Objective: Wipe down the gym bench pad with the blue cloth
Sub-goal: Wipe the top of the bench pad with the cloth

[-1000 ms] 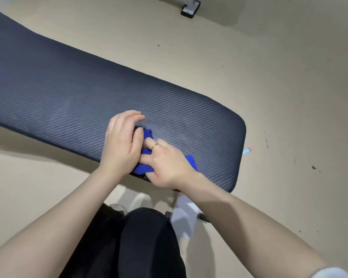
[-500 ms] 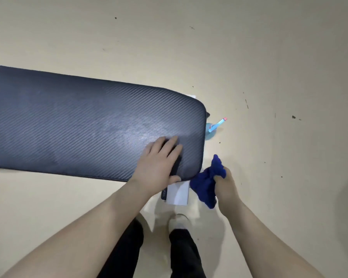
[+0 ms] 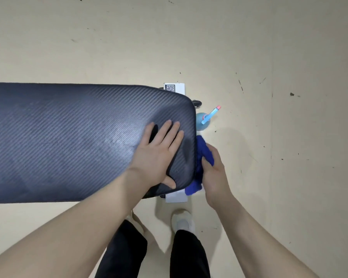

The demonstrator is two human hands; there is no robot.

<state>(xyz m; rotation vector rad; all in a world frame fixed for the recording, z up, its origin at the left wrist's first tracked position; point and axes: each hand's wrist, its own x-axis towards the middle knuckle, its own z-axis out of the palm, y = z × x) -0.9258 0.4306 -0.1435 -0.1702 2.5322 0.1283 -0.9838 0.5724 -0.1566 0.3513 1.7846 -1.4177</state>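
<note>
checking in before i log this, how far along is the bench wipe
Done, apparently: the bench pad top shows smeared sheen near its right end. In hand: the right hand presses the blue cloth against the pad's end edge while the left hand lies flat on top. Left: the far left stretch looks duller, possibly unwiped.

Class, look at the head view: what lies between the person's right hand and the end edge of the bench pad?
The blue cloth, bunched in the right hand and pressed against the bench pad end edge, seen in the head view.
</note>
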